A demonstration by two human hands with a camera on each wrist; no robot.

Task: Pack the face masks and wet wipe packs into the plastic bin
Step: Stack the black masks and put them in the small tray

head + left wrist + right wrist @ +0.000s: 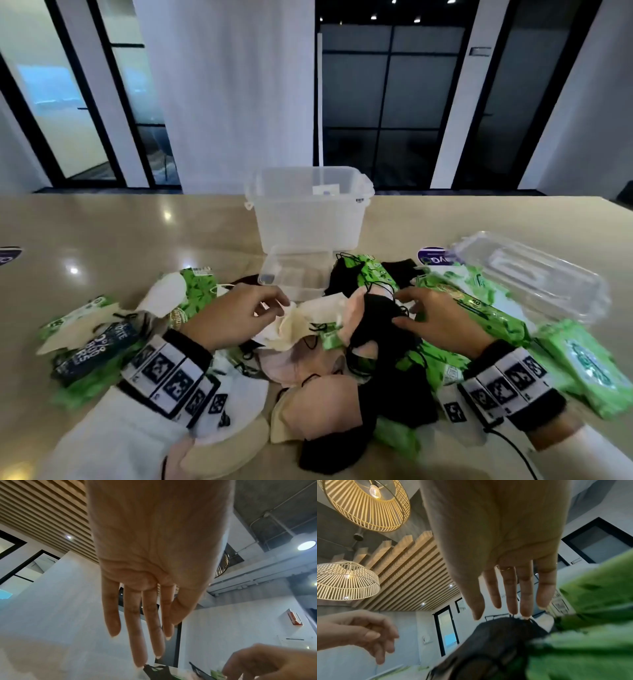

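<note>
Plastic bin upright on surface. Masks and wet wipe packs heaped in front of bin. Left hand relaxed above cream mask. Right hand spread, fingertips touching black mask.

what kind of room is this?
Probably an office lounge or meeting area: black-framed glass partitions, woven pendant lamps under a wooden slat ceiling, and a long glossy table.
</note>
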